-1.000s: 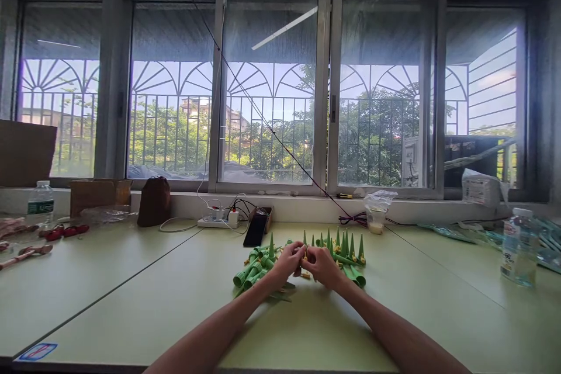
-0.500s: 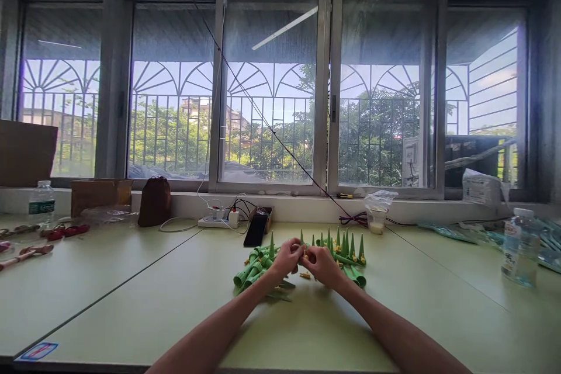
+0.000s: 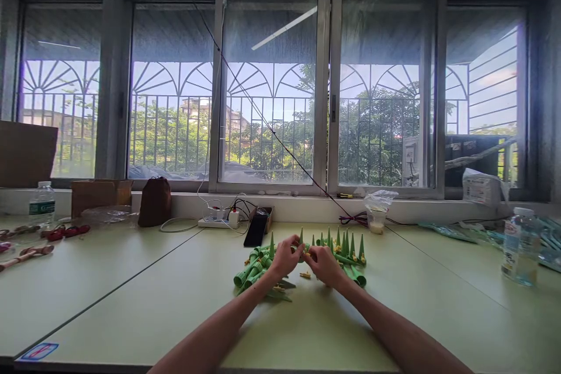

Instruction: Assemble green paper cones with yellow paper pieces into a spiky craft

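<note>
Through the head view, I saw my left hand (image 3: 287, 256) and right hand (image 3: 325, 264) slightly farther apart than half a second earlier. A green cone (image 3: 301, 236) rose at twelve o'clock, by the left fingertips; I couldn't tell whether either hand gripped it.

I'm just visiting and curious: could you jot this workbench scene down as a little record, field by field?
Left hand: fingertips at an upright green cone; grip partly hidden
Right hand: fingertips close to the left's; grip hidden
Between the wrists: loose yellow piece on the table
Left pile: green cones, mostly lying down
Right group: standing green cones, others lying
Back of table: smartphone, power strip
Far right: plastic bottle, upright
</note>
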`<state>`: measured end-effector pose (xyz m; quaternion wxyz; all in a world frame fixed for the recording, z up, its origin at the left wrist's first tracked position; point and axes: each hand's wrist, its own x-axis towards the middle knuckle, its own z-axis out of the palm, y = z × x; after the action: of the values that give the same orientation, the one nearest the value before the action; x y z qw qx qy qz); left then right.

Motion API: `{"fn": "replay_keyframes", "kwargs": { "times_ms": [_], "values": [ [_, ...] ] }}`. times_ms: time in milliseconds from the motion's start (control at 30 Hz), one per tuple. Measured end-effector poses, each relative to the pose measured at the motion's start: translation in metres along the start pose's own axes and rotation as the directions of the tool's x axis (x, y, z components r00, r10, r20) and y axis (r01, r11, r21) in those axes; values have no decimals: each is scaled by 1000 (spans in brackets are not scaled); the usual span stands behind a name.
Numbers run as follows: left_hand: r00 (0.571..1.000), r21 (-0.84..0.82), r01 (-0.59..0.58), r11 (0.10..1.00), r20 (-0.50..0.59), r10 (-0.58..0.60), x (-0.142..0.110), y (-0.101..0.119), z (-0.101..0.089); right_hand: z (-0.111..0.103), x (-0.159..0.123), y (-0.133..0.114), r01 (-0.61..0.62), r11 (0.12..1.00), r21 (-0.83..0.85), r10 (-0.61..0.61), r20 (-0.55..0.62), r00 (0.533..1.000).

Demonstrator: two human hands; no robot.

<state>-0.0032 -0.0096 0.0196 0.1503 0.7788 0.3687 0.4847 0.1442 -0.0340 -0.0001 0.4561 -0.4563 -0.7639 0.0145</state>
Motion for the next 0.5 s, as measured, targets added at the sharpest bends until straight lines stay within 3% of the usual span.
{"fn": "replay_keyframes", "kwargs": {
  "times_ms": [333,500],
  "values": [
    [988,175,-98,980,-103,117,-6,11,-2,1,2,3,-17,999,39,17,-6,1000],
    [970,182,-122,976,-185,156,-4,14,-4,-8,2,-9,-3,997,76,13,-130,991]
  ]
}}
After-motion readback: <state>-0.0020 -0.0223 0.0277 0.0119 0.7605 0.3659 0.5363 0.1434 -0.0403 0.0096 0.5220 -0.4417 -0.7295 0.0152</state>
